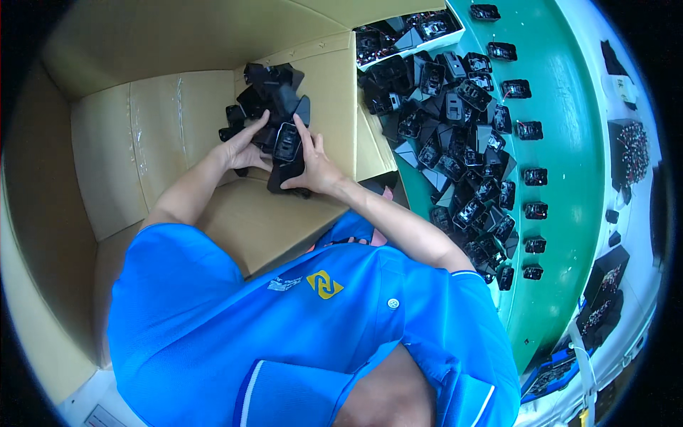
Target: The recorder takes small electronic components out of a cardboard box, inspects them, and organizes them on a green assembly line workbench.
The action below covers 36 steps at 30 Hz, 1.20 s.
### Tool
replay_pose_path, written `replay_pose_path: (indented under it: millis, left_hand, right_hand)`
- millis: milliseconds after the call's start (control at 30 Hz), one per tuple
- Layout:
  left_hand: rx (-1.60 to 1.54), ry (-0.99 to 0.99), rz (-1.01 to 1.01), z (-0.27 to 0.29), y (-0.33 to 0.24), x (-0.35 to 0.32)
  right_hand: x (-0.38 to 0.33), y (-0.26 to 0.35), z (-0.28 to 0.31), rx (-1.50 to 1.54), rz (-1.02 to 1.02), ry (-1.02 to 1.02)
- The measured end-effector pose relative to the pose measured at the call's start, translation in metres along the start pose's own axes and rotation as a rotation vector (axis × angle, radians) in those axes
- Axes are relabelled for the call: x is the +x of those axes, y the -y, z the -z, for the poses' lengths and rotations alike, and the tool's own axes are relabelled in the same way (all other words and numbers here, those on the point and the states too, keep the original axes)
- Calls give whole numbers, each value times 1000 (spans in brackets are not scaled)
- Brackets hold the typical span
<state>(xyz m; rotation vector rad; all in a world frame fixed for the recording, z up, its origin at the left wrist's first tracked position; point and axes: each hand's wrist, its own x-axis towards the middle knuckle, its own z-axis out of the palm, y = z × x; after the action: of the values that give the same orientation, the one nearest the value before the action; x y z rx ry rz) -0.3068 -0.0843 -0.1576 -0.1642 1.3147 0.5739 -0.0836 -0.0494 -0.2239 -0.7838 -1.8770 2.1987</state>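
Both my hands are gathered round a cluster of black plastic housings (287, 142) inside a large cardboard box (107, 156). My left hand (245, 148) grips the cluster from its left side, thumb up against the parts. From the right, my right hand (319, 165) clasps the same cluster, with fingers along its edge and the thumb beneath. One housing between the hands shows an open, frame-like face. More black parts (274, 82) sit just beyond my fingers. Whether they are held or rest in the box is hard to tell.
Right of the box, a heap of similar black housings (455, 107) covers part of a green work surface (562, 285). Several single housings (535, 176) stand in a row along it. A white-edged carton (420, 44) full of parts lies at the back. Dark bins (605, 274) stand far right.
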Motion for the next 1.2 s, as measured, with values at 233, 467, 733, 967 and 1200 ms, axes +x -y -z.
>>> replay_pose_path:
  millis: [233, 467, 733, 967, 1200]
  left_hand:
    - [34, -100, -118, -34, 5, -6]
    - [53, -19, -212, -65, 2, -35]
    - [150, -21, -198, -109, -52, -38]
    - [323, 3, -163, -191, -88, -22]
    - [513, 166, -89, -333, -47, 26]
  right_hand:
    - [2, -20, -1, 53, 369, -246]
    - [-9, -7, 5, 147, 400, -244]
    - [0, 27, 31, 339, 455, -340]
    - [-24, 29, 82, 373, 540, -530]
    - [-144, 1, 153, 255, 510, -810]
